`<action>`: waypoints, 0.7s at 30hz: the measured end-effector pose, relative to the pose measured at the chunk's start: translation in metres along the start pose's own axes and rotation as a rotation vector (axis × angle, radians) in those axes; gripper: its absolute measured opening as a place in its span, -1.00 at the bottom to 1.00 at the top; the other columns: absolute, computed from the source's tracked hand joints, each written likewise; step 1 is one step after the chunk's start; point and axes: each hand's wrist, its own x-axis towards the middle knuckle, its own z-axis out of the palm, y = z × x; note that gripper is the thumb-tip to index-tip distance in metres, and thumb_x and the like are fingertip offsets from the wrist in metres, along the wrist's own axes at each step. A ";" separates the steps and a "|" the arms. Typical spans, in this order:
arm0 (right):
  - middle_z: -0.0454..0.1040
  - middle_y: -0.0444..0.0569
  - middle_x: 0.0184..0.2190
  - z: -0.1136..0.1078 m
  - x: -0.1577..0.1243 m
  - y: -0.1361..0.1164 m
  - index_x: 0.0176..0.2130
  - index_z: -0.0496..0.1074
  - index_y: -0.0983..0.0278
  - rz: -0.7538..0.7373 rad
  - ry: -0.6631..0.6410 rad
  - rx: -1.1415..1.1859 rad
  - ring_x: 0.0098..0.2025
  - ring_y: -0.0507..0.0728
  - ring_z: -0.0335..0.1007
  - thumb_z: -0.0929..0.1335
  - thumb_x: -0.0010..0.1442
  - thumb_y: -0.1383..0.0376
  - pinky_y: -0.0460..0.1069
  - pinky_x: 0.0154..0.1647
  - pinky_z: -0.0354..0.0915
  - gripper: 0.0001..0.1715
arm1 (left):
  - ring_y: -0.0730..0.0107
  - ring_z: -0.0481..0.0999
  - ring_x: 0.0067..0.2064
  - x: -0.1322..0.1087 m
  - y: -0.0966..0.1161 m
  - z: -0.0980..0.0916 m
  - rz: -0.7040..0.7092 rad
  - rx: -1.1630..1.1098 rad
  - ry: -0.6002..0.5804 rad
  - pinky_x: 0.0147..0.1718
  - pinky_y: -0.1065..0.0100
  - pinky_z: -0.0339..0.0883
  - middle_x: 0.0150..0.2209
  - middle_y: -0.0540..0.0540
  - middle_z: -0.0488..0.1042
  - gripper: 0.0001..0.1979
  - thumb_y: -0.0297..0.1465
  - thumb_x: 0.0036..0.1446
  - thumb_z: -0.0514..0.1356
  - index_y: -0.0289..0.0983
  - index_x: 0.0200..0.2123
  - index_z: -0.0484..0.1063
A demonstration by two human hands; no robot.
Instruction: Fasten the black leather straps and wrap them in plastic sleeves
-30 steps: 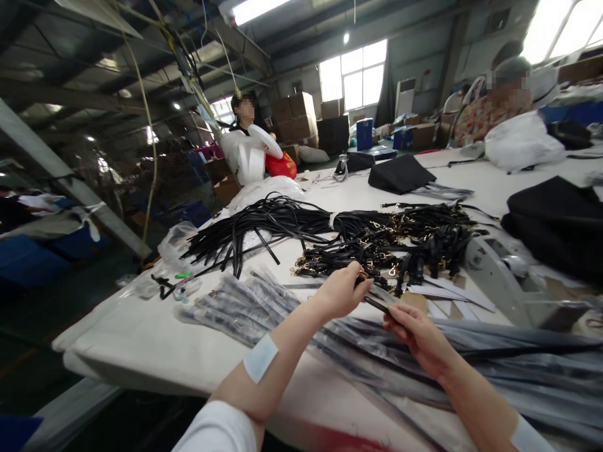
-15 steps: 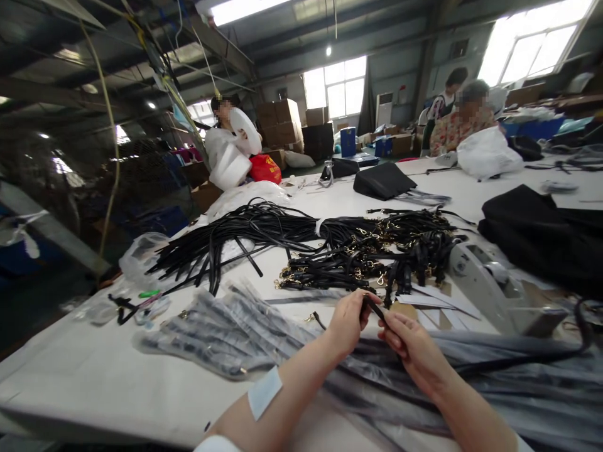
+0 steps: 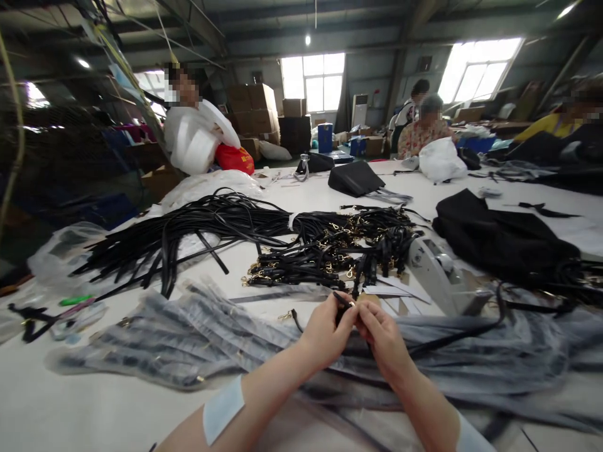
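Note:
Close together over the table, both my hands are closed on a black strap [image 3: 343, 301]. My left hand [image 3: 327, 326] pinches it near its upper end, which sticks out past the fingers. The fingertips of my right hand [image 3: 379, 329] meet the left ones on the strap, and a small bright bit shows between them. Part of the strap is hidden behind the fingers. A gold snap hook [image 3: 285, 316] on a black strap end lies left of my left hand. Under my forearms are straps in clear plastic sleeves [image 3: 188, 339].
Beyond my hands lie a bundle of long black straps [image 3: 226, 216] and a pile of straps with gold hooks [image 3: 325, 257]. A grey tape dispenser [image 3: 436, 273] stands to the right, beside black fabric [image 3: 499, 232]. Several people sit or stand around the white table [image 3: 94, 408].
The view has swung right, so the table's things sit further left. My hands have come closer together, and the right fingertips now meet the left ones on the strap.

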 end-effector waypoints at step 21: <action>0.47 -0.04 -0.42 -0.020 -0.004 -0.018 -0.34 0.52 0.24 -0.319 0.430 -0.073 -0.40 0.11 0.34 0.35 0.23 -0.01 -0.02 -0.41 0.23 -0.62 | 0.37 0.38 -0.40 0.001 0.020 -0.023 -0.046 0.246 -0.135 -0.42 0.40 0.16 -0.42 -0.01 0.48 -0.85 -0.27 0.10 0.18 -0.23 -0.34 0.44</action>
